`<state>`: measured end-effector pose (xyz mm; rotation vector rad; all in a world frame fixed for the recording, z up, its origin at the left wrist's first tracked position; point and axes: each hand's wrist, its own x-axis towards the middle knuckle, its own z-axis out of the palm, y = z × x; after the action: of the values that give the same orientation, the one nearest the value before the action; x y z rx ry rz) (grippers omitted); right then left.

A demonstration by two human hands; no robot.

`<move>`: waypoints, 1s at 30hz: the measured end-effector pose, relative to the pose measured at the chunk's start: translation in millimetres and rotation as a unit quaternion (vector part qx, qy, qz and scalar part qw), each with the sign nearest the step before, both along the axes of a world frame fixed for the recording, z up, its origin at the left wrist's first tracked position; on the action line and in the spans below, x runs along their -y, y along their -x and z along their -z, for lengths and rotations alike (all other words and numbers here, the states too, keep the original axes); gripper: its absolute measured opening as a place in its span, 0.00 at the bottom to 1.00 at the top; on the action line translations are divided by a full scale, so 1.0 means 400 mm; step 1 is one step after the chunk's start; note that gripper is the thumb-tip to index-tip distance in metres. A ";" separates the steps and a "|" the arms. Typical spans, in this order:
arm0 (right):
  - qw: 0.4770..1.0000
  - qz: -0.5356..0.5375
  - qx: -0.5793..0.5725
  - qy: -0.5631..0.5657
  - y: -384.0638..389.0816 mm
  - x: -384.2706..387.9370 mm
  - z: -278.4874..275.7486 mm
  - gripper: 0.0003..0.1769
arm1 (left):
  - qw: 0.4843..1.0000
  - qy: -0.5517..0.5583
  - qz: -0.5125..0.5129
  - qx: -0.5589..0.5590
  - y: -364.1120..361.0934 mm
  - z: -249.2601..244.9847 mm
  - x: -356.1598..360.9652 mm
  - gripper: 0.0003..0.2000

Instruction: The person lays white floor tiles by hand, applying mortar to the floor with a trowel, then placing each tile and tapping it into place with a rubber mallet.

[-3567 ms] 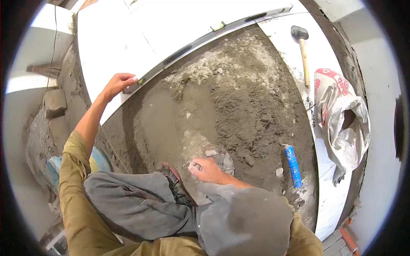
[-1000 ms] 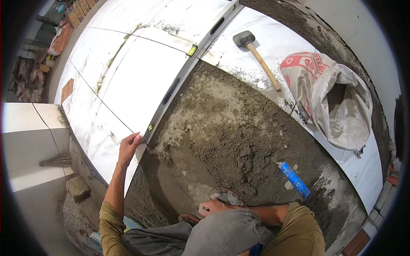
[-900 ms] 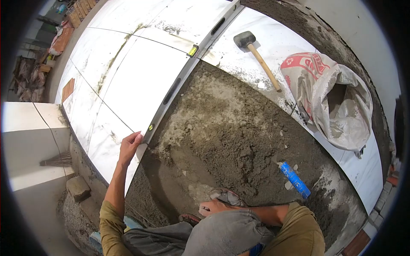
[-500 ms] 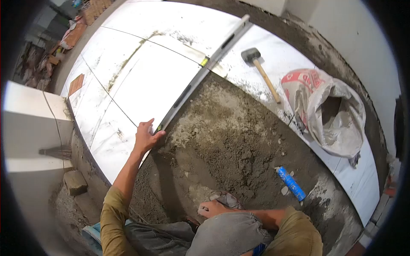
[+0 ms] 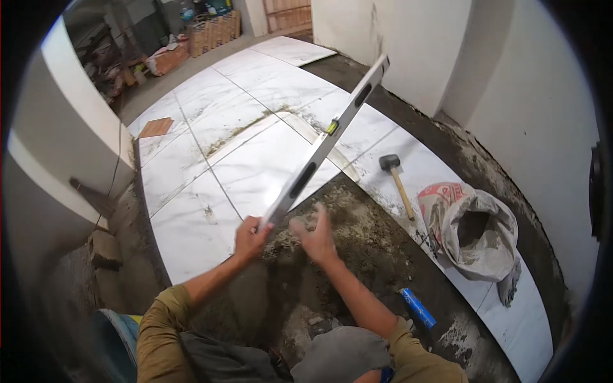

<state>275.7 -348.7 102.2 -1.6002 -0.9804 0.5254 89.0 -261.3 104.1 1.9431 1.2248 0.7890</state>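
Note:
My left hand (image 5: 251, 239) grips the near end of a long spirit level (image 5: 320, 149), which is raised at a slant over the white marbled tiles (image 5: 258, 167). A yellow-green vial shows in its middle. Close to the level's lower end is my right hand (image 5: 314, 237), its fingers apart and nothing in them. Below both hands lies a bed of grey mortar (image 5: 364, 249), bordered by tiles on its far and right sides.
A rubber mallet (image 5: 398, 185) lies on the right-hand tiles, near an open cement sack (image 5: 482, 239). On the mortar rests a blue tube (image 5: 418, 308). A brown tile piece (image 5: 156, 127) is at left, with a block (image 5: 105, 249) by the wall and a bucket (image 5: 118, 345) beside me.
My left hand has taken hold of the spirit level and its near end is lifted off the tiles. My right hand has moved up from my knee towards it. The view has tilted up.

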 end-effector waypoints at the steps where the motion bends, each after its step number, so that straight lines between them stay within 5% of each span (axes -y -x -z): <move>1: 0.997 0.036 0.064 0.001 -0.010 -0.054 0.003 0.47 | 0.997 0.056 0.034 0.033 -0.008 -0.004 0.057 0.17; 3: 0.993 -0.027 -0.115 0.021 -0.031 -0.116 -0.052 0.50 | 0.990 0.103 0.055 0.075 -0.007 -0.054 0.112 0.18; 5: 0.981 -0.083 -0.173 0.043 -0.066 -0.099 -0.129 0.47 | 0.964 -0.082 0.253 0.026 0.009 -0.139 0.108 0.20; 7: 0.986 -0.127 -0.094 0.047 -0.099 -0.053 -0.222 0.44 | 0.950 -0.245 0.170 -0.098 0.076 -0.212 -0.034 0.34; 9: 0.981 -0.188 0.017 0.036 -0.153 -0.008 -0.281 0.42 | 0.849 -0.454 -0.063 -0.263 0.180 -0.331 -0.161 0.43; 12: 0.946 -0.267 0.163 0.086 -0.217 0.063 -0.326 0.39 | 0.747 -0.545 -0.209 -0.318 0.330 -0.501 -0.236 0.55; 14: 0.915 -0.340 0.185 0.116 -0.249 0.101 -0.332 0.39 | 0.739 -0.549 -0.232 -0.315 0.411 -0.518 -0.247 0.52; 16: 0.891 -0.384 0.195 0.146 -0.290 0.126 -0.358 0.40 | 0.709 -0.494 -0.234 -0.446 0.492 -0.481 -0.247 0.39; 18: 0.856 -0.407 0.245 0.205 -0.329 0.132 -0.379 0.38 | 0.768 -0.485 -0.143 -0.393 0.558 -0.427 -0.230 0.18; 20: 0.861 -0.388 0.316 0.086 -0.402 0.121 -0.350 0.31 | 0.822 -0.445 -0.041 -0.353 0.569 -0.382 -0.219 0.17; 22: 0.827 -0.103 0.541 -0.113 -0.399 0.102 -0.381 0.21 | 0.908 -0.285 -0.033 -0.305 0.540 -0.311 -0.204 0.16; 24: 0.928 0.057 0.310 -0.198 -0.334 0.130 -0.402 0.12 | 0.962 -0.152 0.043 -0.222 0.460 -0.267 -0.194 0.20; 25: 0.958 0.054 0.234 -0.157 -0.294 0.162 -0.381 0.09 | 0.955 -0.141 0.054 -0.255 0.404 -0.248 -0.196 0.21; 27: 0.967 -0.122 0.203 -0.091 -0.187 0.211 -0.277 0.07 | 0.939 -0.118 0.056 -0.319 0.256 -0.216 -0.182 0.25; 30: 0.920 -0.389 0.040 0.021 -0.008 0.344 -0.006 0.07 | 0.950 -0.090 0.101 -0.280 0.087 -0.142 -0.221 0.23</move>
<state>278.8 -486.2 104.5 -1.2238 -1.6831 1.0257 54.3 -173.0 160.9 2.5023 1.2660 0.2457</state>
